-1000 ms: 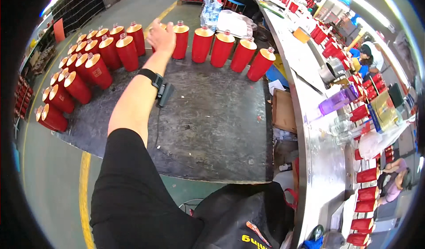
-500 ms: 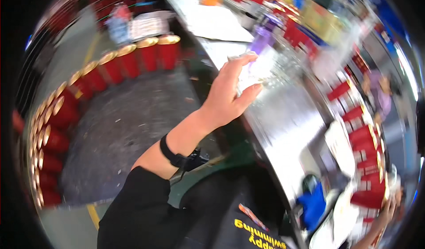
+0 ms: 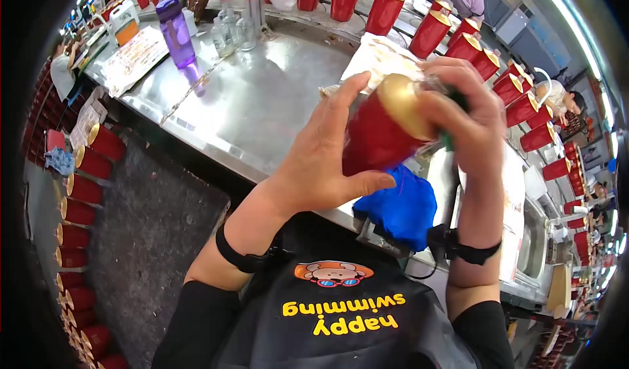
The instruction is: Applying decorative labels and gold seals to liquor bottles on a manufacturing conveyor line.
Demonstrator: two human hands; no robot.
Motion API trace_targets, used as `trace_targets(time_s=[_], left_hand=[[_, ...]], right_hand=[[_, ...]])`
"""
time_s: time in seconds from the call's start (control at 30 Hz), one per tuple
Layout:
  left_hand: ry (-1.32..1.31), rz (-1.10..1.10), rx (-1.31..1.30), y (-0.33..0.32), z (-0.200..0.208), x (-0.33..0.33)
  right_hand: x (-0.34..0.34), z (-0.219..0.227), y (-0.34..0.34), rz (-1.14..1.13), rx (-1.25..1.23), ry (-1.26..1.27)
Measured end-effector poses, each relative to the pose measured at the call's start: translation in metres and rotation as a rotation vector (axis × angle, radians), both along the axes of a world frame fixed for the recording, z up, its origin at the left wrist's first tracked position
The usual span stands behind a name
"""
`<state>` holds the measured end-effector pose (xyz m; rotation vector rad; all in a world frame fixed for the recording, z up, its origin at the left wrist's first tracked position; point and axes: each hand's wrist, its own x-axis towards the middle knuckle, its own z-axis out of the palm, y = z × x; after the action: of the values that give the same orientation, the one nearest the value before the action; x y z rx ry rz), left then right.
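Observation:
Above the metal bench (image 3: 268, 100), a red canister with a gold shoulder (image 3: 377, 136) is held tilted between my two hands. My left hand (image 3: 321, 149) is wrapped around its red body, thumb on the near side and fingers on the far side. At the gold end, my right hand (image 3: 468, 110) grips the narrow top, its fingers curled and blurred by motion. Something dark green shows by the right palm, too hidden to name. Below the canister lies a bright blue cloth (image 3: 400, 205), and a stained white cloth (image 3: 380, 58) is just beyond it.
A purple bottle (image 3: 175, 35) and several clear glass bottles (image 3: 229, 35) stand at the bench's far left, near a stained sheet (image 3: 137, 61). Red canisters (image 3: 429, 33) line the conveyor behind and the floor at left. A sink (image 3: 529, 248) is at right; other people sit beyond.
My view has swung to the right. My left hand, empty before, now holds the red canister, and my right hand has come into view gripping its gold end.

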<state>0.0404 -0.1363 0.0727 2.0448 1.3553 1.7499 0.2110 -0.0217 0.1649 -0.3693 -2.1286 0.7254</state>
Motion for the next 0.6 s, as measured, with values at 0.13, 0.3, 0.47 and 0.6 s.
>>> trace_targets(time_s=[0.13, 0.3, 0.47, 0.6], left_hand=[[-0.080, 0.219, 0.019, 0.015, -0.026, 0.009], [-0.331, 0.270, 0.038, 0.008, -0.059, -0.025], [-0.633, 0.213, 0.125, 0.012, -0.038, -0.050], [-1.003, 0.037, 0.041, 0.015, -0.022, -0.073]], right_hand=[[-0.033, -0.037, -0.003, 0.058, 0.046, 0.044], [-0.007, -0.065, 0.031, 0.241, 0.174, -0.598], [-0.014, -0.095, 0.011, 0.285, 0.196, -1.372], [-0.024, -0.111, 0.025, 0.084, 0.225, -1.330]])
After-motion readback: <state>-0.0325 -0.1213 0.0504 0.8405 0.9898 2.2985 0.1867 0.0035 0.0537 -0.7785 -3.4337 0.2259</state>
